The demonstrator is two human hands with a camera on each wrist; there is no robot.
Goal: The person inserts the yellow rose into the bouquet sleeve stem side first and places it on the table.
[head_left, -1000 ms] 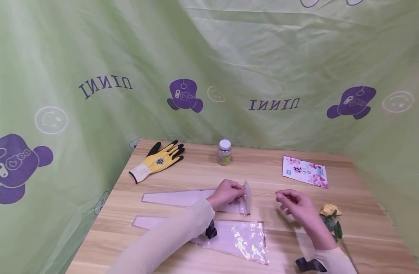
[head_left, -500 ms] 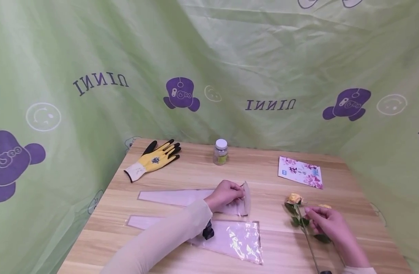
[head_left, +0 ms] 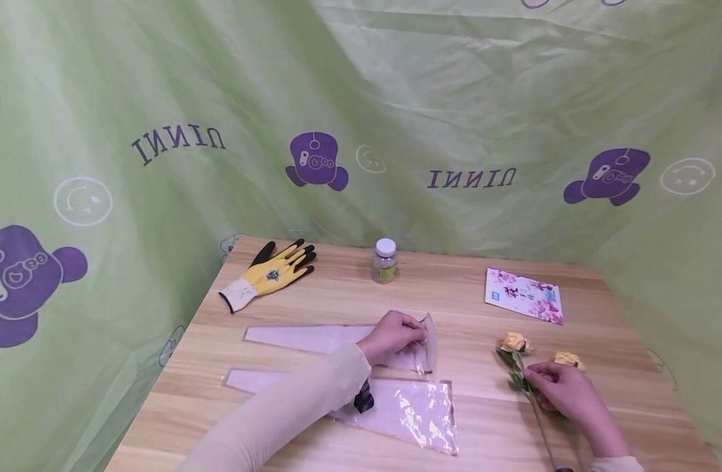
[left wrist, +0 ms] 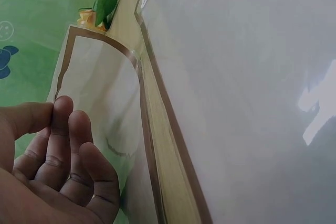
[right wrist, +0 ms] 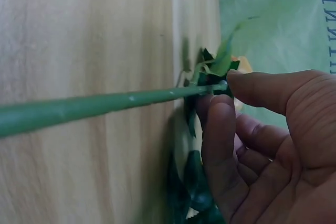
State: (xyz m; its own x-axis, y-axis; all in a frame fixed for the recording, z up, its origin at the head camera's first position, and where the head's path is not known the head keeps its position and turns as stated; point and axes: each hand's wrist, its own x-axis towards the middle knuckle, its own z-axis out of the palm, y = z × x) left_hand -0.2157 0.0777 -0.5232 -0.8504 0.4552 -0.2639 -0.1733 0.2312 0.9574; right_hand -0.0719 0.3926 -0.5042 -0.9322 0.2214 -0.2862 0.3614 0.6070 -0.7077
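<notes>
At the middle of the table, my left hand [head_left: 394, 334] pinches the wide end of a tapered clear plastic flower sleeve [head_left: 313, 337] with a brown border. In the left wrist view, thumb and index finger grip this sleeve's [left wrist: 110, 61] edge, and its mouth bows up. A second sleeve [head_left: 390, 406] lies flat nearer the front, partly under my left forearm. On the right, my right hand [head_left: 564, 390] holds a yellow rose [head_left: 512, 341] by its green stem [right wrist: 121, 100], thumb and index finger pinching just below the leaves. Another yellow rose [head_left: 568, 358] lies behind that hand, mostly hidden.
A yellow and black work glove [head_left: 272, 274] lies at the back left. Near the back edge stands a small jar [head_left: 385, 262] with a white lid. A flower-printed packet [head_left: 522, 296] lies at the back right. Green curtain [head_left: 455, 118] surrounds the table [head_left: 443, 301].
My right hand moved right and down to the roses, and took hold of one by its stem; its bloom now shows left of the hand. The left hand stays on the sleeve.
</notes>
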